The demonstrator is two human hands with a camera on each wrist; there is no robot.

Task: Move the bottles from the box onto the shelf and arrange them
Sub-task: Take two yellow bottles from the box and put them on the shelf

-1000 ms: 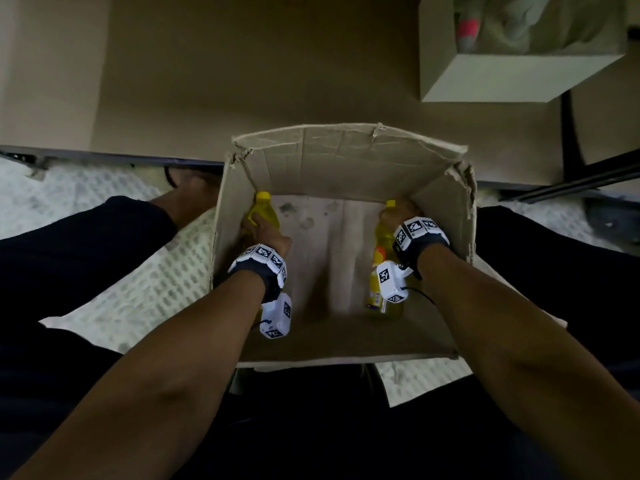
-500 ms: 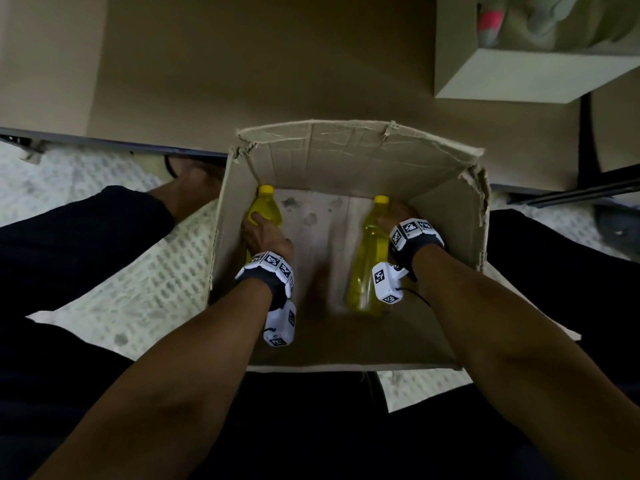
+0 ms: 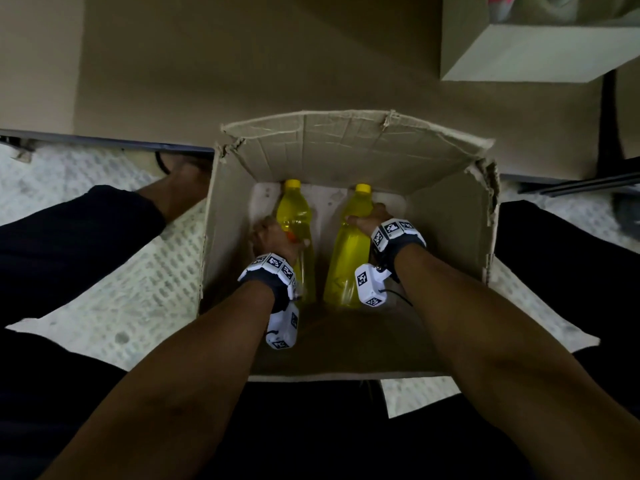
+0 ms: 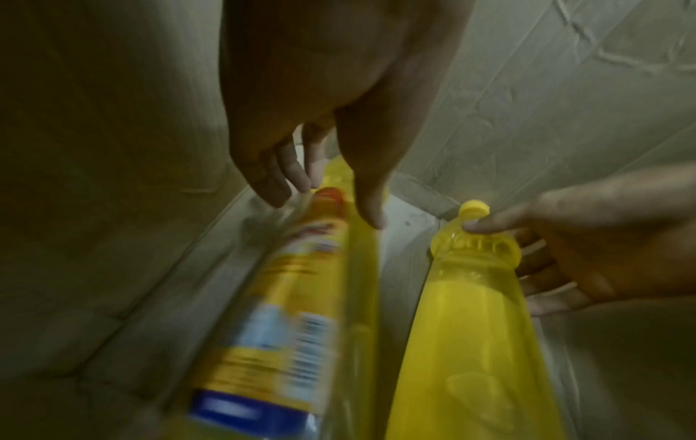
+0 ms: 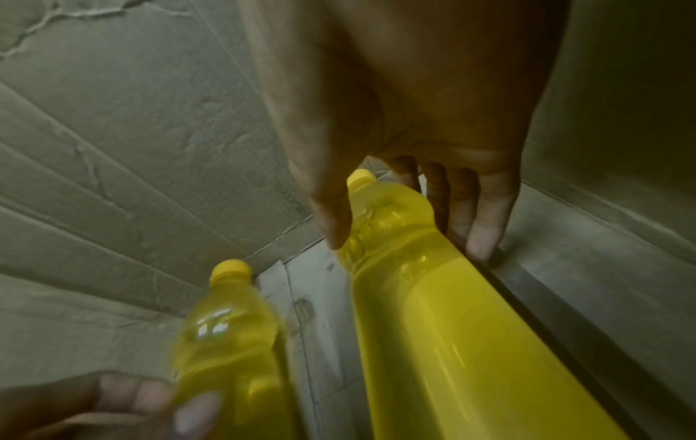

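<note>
Two yellow bottles inside cardboard box [image 3: 346, 147]: left hand [image 3: 273, 237] grips left bottle [image 3: 294, 216], right hand [image 3: 372, 220] grips right bottle [image 3: 349, 251], both near necks.

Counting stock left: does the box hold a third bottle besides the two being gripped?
No, the cardboard box shows only two yellow bottles, one per hand.

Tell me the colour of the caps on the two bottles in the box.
Both caps are yellow, like the bottles; the head view shows them best.
</note>
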